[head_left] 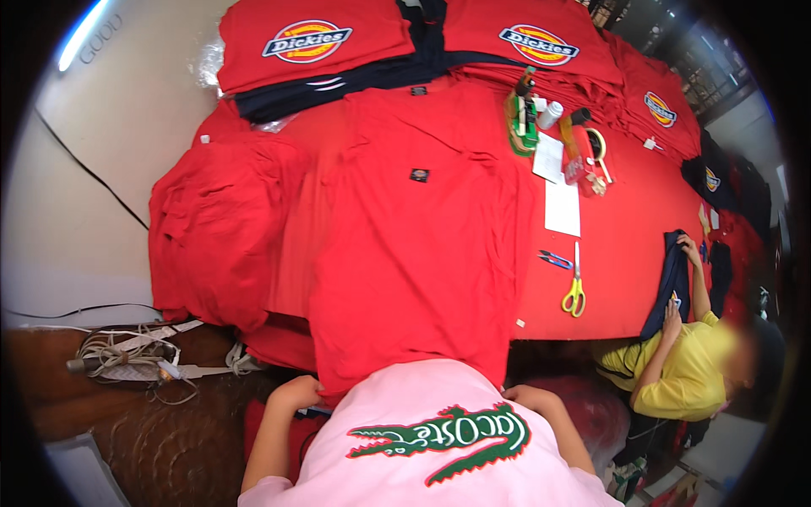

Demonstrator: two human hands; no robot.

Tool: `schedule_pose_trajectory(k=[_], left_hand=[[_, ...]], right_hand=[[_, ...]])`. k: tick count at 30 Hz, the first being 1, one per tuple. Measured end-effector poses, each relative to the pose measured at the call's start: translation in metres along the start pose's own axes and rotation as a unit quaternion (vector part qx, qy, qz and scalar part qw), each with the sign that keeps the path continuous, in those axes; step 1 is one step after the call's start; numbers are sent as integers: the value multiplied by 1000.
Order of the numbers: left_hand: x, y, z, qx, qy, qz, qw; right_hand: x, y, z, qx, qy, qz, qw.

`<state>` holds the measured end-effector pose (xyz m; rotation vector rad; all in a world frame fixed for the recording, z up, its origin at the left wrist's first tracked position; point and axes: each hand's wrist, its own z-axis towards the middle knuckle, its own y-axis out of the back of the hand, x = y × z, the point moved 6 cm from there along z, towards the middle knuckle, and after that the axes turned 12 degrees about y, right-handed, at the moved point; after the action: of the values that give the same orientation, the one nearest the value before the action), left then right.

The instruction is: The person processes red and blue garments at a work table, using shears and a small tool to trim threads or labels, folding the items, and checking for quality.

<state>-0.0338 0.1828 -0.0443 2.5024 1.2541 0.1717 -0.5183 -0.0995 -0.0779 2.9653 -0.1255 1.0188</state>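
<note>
A red T-shirt [414, 253] lies spread out in front of me, its neck with a small dark label at the far end. Its near edge hangs over the table's front and passes behind my pink top [422, 397]. At the left corner of that edge, my left hand [297, 393] is closed on the cloth. My right hand [525, 395] is at the right corner, fingers bent in toward the cloth and partly hidden by my top. More red garments lie beneath the spread shirt. A bunched red garment heap [220, 232] sits to its left.
Yellow-handled scissors [574, 296], blue thread snips [555, 259], white paper [562, 209] and a green tape dispenser [522, 127] lie on the red table [617, 270]. Folded red shirts [541, 42] are stacked behind. A co-worker in yellow [688, 372] handles dark cloth at right. Coiled cables [127, 351] lie left.
</note>
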Motion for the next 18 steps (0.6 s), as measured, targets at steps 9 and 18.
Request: schedule_pose_trajectory(k=[9, 18], left_hand=[[-49, 161, -10, -466, -121, -271, 833], [-55, 185, 77, -299, -217, -409, 834]], right_hand=[[115, 141, 10, -396, 249, 115, 876], [128, 203, 34, -407, 250, -81, 875]])
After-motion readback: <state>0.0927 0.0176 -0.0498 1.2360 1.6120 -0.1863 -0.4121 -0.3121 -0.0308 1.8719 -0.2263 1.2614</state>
